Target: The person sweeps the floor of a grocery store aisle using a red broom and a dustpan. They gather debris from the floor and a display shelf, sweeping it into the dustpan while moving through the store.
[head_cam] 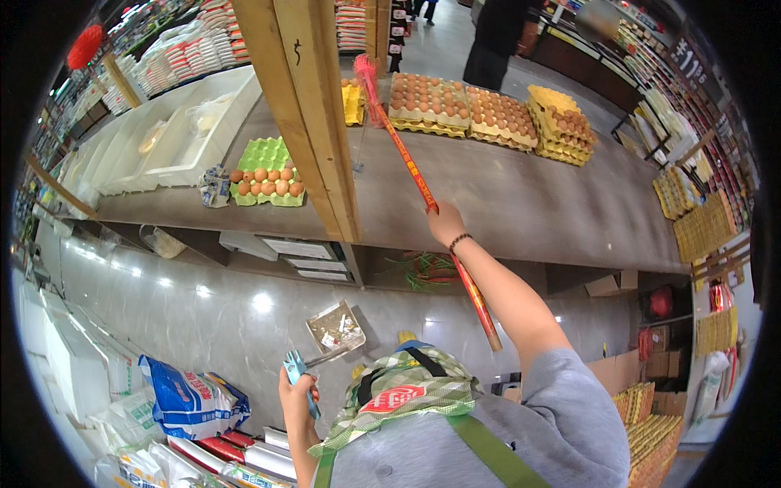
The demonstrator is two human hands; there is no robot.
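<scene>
My right hand (446, 224) grips the red and yellow printed handle of a broom (407, 160) above the brown counter (464, 195). The broom's pink, plastic-wrapped head (367, 73) points away, beside a wooden post, near the egg trays. Low at the left, my left hand (298, 393) is closed around the light-blue grip (295, 369) of a long-handled dustpan. Its pan (335, 326) lies on the grey floor with scraps of litter in it. A green tray of brown eggs (267, 183) sits on the counter left of the post, next to a crumpled wrapper (215, 186).
A wooden post (311, 122) rises from the counter's near edge. Stacked egg trays (500, 119) line the far side; white plastic bins (177, 134) stand left. A blue and white sack (195, 396) rests at lower left. A person in dark clothes (497, 43) stands beyond the counter.
</scene>
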